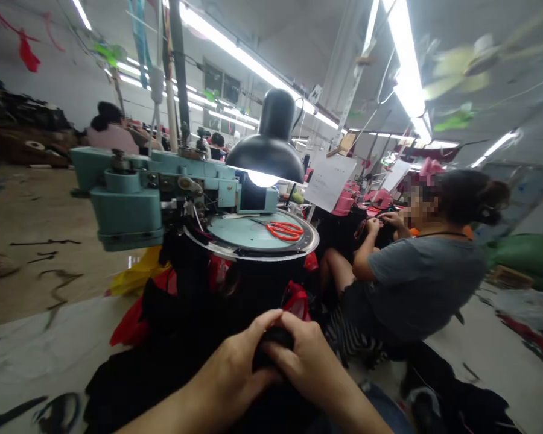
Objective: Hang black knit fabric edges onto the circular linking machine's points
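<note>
Low in the middle of the view, my left hand (235, 364) and my right hand (310, 361) meet, both closed on a bunch of black fabric (271, 349). The fingers pinch the cloth between them. More black fabric (172, 355) spreads over my lap and hangs below a teal linking machine (131, 193) with a round dial plate (257, 235). Orange-handled scissors (285, 230) lie on that plate, beyond my hands.
A black desk lamp (271, 147) shines over the dial. To the right a seated person in a grey shirt (416, 283) works at another station. Red and yellow cloth (138, 283) lies under the machine. Scraps litter the floor on the left (49, 277). Other workers sit far behind.
</note>
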### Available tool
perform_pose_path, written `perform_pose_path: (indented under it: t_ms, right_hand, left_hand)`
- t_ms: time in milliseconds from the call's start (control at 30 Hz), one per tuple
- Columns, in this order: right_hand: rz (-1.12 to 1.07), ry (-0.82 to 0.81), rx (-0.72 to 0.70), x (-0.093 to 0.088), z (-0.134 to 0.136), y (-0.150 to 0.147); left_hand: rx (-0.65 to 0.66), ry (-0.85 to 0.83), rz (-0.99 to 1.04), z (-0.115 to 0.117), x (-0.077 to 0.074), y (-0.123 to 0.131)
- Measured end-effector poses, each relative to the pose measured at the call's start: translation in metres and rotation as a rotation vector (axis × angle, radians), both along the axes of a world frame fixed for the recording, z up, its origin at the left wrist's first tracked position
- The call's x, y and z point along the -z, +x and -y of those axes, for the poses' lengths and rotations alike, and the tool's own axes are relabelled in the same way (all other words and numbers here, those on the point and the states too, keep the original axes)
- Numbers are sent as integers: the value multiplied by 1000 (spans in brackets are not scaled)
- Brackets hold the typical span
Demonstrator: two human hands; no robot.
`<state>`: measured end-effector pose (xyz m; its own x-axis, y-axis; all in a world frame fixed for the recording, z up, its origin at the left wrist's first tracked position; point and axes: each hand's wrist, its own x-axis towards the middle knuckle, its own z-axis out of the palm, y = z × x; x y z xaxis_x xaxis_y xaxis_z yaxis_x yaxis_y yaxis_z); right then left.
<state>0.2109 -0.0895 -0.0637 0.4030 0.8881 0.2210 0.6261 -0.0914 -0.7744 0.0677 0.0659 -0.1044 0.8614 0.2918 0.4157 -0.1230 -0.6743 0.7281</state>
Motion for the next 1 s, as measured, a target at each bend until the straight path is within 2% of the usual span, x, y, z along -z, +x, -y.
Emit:
perform_pose_path:
  t_ms: [100,167,233,333,433,533,700,733,800,900,1000]
  right_hand:
    - [-96,-51,-153,-24,-15,1]
    - [-94,0,-132,-35,-20,6]
    - [-67,87,-47,-41,-27,7]
    - [-34,115,31,-45,-40,1]
    - [-13,79,32,-47,-52,-6]
    - [-43,100,65,-51,-59,-8]
    - [-5,175,100,-59,-60,-4]
    - [13,191,106,-60,-59,-3]
    - [33,204,89,-62,-55,0]
    - [47,176,17,-64,-55,-2]
    - [231,236,96,-64,-66,-14]
  left_hand:
    - [-67,-146,27,-8,-17,1]
    - [-127,-142,16,-26,-31,-4]
    - [-135,-47,30,-42,-40,-8]
    - [-65,108,124,-48,-40,-4]
    - [-41,20,178,-40,-35,4]
    - [-102,-122,151,-40,-34,8]
    - [-255,16,174,-61,-42,11]
    - [-279,0,165,-64,-44,11]
    - [-254,-162,103,-67,-48,11]
    - [-83,-524,-17,-65,-53,12]
    - [101,-702,34,-57,-53,17]
